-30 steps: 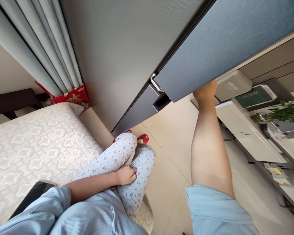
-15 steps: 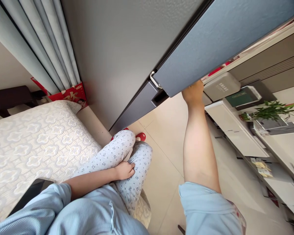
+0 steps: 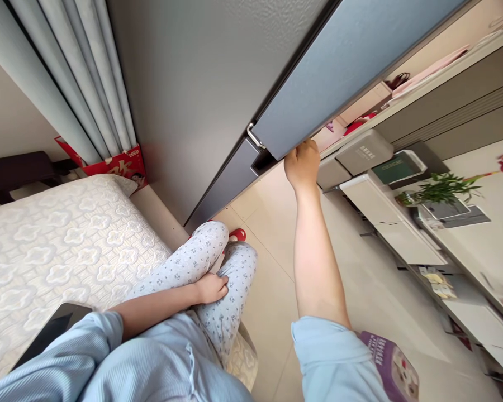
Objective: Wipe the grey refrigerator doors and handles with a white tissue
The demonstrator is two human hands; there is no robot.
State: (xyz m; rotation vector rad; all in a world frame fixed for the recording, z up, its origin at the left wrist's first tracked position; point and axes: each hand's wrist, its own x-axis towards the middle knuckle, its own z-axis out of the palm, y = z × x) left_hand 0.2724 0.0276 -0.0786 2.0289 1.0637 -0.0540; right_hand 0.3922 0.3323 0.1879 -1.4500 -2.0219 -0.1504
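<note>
I have the right hand [image 3: 302, 164] raised to the lower edge of a blue-grey door [image 3: 339, 72], just beside a metal hinge [image 3: 255, 135]. Its fingers [image 3: 302, 149] curl against the edge, but from this angle I can't tell whether they grip it or only touch it. The left hand [image 3: 212, 288] is well apart from the door, resting on a patterned pyjama leg [image 3: 235, 296] with its fingers loosely curved over the cloth.

Off to the right, a grey lidded box [image 3: 364, 152] sits closed, so its contents are hidden. Beyond it, a white tray [image 3: 419, 167] holds something green — probably a book [image 3: 398, 167]. A green plant [image 3: 442, 188] rises from a clear glass vase [image 3: 411, 199]. A purple printed packet [image 3: 389, 363] lies on the floor near my right sleeve [image 3: 331, 357].
</note>
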